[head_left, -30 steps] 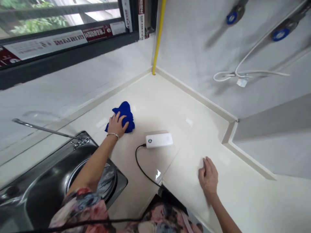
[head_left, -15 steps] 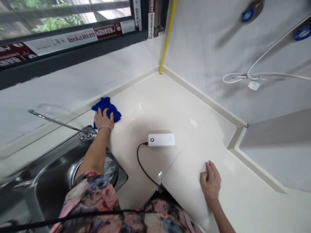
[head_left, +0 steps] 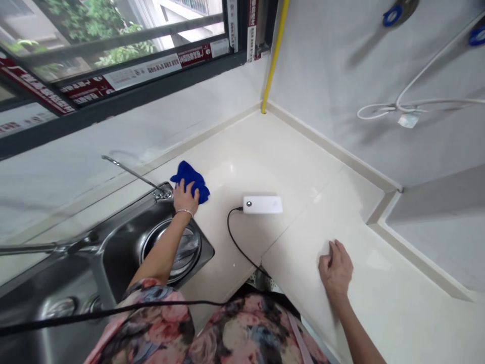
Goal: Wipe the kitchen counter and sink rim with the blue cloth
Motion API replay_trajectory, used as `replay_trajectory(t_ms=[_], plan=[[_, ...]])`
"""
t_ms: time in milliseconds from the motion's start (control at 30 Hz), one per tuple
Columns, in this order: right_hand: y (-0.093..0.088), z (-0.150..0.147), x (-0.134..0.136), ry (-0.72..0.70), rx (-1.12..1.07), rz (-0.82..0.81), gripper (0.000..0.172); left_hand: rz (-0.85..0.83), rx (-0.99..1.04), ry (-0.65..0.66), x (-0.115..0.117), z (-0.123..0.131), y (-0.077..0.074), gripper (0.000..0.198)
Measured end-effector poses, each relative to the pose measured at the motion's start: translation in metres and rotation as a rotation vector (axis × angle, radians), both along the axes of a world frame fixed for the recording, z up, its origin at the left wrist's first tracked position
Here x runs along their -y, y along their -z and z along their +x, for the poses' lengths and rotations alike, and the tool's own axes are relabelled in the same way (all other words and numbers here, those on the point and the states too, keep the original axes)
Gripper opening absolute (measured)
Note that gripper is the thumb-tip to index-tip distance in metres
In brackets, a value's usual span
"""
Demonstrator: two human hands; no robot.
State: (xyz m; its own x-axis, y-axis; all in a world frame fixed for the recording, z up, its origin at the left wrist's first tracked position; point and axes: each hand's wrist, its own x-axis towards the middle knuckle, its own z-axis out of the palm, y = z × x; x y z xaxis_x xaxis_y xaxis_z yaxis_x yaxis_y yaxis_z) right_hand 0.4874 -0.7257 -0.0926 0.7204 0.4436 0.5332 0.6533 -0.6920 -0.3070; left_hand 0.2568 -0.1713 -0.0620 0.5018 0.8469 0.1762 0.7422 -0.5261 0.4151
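Note:
My left hand (head_left: 185,196) presses a crumpled blue cloth (head_left: 190,181) onto the pale countertop (head_left: 242,146), beside the sink's far corner. Its fingers are spread over the cloth and bent into it. On the right part of the counter rests my right hand (head_left: 336,268). Its fingers are curled in and held together, the thumb close by, with nothing seen in them. Between the hands lies a white power bank (head_left: 262,205) with a small display. A black cable (head_left: 242,248) runs from its left end toward my body.
A steel sink (head_left: 125,253) with a round strainer basket (head_left: 189,253) and slim tap (head_left: 131,173) is at the left. The counter has a raised edge along the walls. A yellow pipe (head_left: 275,55) stands in the corner; white cables (head_left: 397,107) hang from the right wall.
The view has shifted, showing more of the sink and window. My left hand and the cloth have moved slightly nearer to me along the counter. My right hand stays resting on the counter.

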Motion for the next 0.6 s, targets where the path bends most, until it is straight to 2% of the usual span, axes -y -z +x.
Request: replay_trajectory(t_ms=[267,367,467,600], plan=[[0.008,0.000,0.002,-0.026,0.045,-0.012,0.048,0.072,0.000,0.373,0.094,-0.064,0.006,0.042],[0.010,-0.001,0.000,-0.021,0.055,-0.017,0.048,0.098,-0.013,0.460,0.120,-0.077,0.010,0.042],[0.009,-0.002,-0.001,-0.007,0.046,-0.018,0.048,0.087,-0.014,0.443,0.125,-0.072,0.014,0.047],[0.008,-0.001,0.001,-0.010,0.035,-0.014,0.049,0.036,-0.011,0.428,0.108,-0.046,0.015,0.038]])
